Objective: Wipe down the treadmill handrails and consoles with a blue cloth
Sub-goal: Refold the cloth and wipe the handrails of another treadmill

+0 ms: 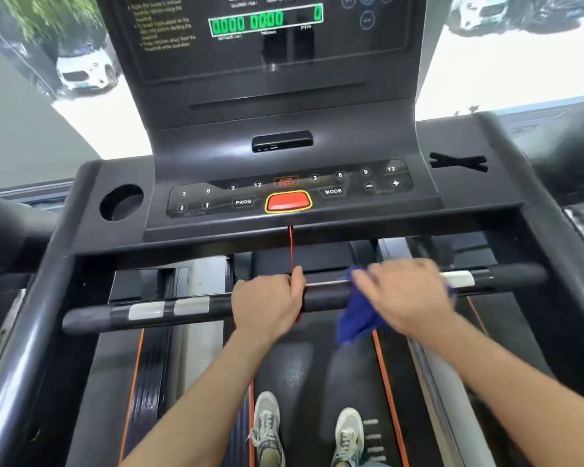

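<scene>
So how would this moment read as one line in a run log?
step: wiping handrail | left hand: grips handrail, centre | right hand: on blue cloth against handrail, blurred | console display: lit green

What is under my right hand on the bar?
A blue cloth, draped over the bar, its loose end hanging below. The right hand and cloth cover that stretch of bar, and blur hides whether the hand grips.

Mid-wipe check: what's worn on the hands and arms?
No gloves on the left hand or right hand. Forearms bare, no sleeves in view. No watch or rings show, though the right hand is motion-blurred.
</scene>
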Motion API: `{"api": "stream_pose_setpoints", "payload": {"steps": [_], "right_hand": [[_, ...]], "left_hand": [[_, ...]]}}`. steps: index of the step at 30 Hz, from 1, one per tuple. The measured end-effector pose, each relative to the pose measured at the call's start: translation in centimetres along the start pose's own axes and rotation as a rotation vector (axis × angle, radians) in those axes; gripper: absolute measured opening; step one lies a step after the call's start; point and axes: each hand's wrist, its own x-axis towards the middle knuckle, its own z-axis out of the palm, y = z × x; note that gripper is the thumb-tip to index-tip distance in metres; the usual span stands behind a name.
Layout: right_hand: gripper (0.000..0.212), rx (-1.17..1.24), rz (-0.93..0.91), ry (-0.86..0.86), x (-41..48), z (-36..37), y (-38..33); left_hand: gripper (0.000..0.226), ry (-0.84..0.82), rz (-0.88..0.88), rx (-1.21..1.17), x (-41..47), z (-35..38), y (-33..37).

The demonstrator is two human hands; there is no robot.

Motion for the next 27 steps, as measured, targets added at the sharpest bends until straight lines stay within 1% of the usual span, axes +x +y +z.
{"api": "stream_pose_setpoints", "payload": {"steps": [2, 3, 4, 6, 8, 9, 10, 11, 12, 13, 15, 16, 18, 19, 20, 22, 25, 27], "right_hand": [[0.026, -0.163, 0.046, -0.062, -0.2, -0.3, 3.7], [0.024, -0.204, 0.021, -0.077, 0.2, -0.4, 3.6], [0.022, -0.198, -0.038, -0.067, 0.6, -0.4, 2.1], [0.016, -0.104, -0.128, -0.044, 1.6, -0.3, -3.7], [0.019, -0.023, -0.148, 0.053, 1.6, 0.0, -8.7], [0.024, 0.040, -0.135, 0.130, 1.7, 0.3, -9.6], [0.028, 0.095, -0.129, 0.210, 1.7, 0.5, -9.3], [0.029, 0.143, -0.140, 0.270, 1.7, 1.2, -8.3], [0.032, 0.158, -0.127, 0.274, 1.4, 1.5, -6.7], [0.034, 0.150, -0.117, 0.260, 1.0, 1.6, -4.9], [0.029, 0.039, -0.037, 0.250, 0.6, 1.9, 0.0], [0.025, -0.025, -0.001, 0.209, 0.3, 2.0, 2.9], [0.013, -0.117, 0.030, 0.093, -0.6, 1.2, 7.8], [0.007, -0.149, 0.043, 0.055, -0.9, 0.7, 9.1], [0.002, -0.178, 0.080, 0.002, -0.7, 0.3, 9.1], [0.005, -0.121, 0.119, 0.000, -0.3, -0.1, 5.7], [0.019, 0.028, 0.004, 0.190, 0.2, 0.5, -2.7], [0.031, 0.096, -0.113, 0.294, 0.8, 1.6, -4.5]], "left_hand": [[0.060, 0.015, -0.002, 0.046, -0.1, 0.0, 0.1], [0.061, 0.000, 0.004, 0.062, -0.1, -0.1, 0.1], [0.061, -0.013, 0.016, 0.082, 0.0, -0.1, 0.1], [0.062, -0.021, 0.017, 0.085, 0.1, -0.1, 0.0], [0.062, -0.053, 0.044, 0.104, 0.1, 0.1, -0.3], [0.056, -0.110, 0.063, 0.154, 0.1, 0.0, -0.4], [0.045, -0.149, 0.077, 0.207, 0.1, -0.2, -0.4], [0.031, -0.158, 0.102, 0.238, 0.1, -0.1, -0.5], [0.020, -0.169, 0.110, 0.214, 0.0, -0.1, -0.5], [0.017, -0.142, 0.074, 0.146, 0.1, -0.1, -0.3], [0.025, -0.010, -0.064, -0.079, 0.6, -0.3, 0.6], [0.030, 0.037, -0.076, -0.169, 0.7, -0.3, 1.6], [0.043, 0.094, -0.008, -0.239, 0.7, 0.1, 4.3], [0.049, 0.099, 0.010, -0.264, 0.7, 0.4, 5.7], [0.052, 0.092, -0.009, -0.271, 0.7, 0.6, 6.6], [0.051, 0.063, -0.060, -0.249, 0.8, 0.9, 7.4], [0.037, 0.019, -0.057, -0.146, 0.6, 1.0, 6.7], [0.041, -0.006, -0.001, -0.006, 0.5, 0.3, 5.9]]}}
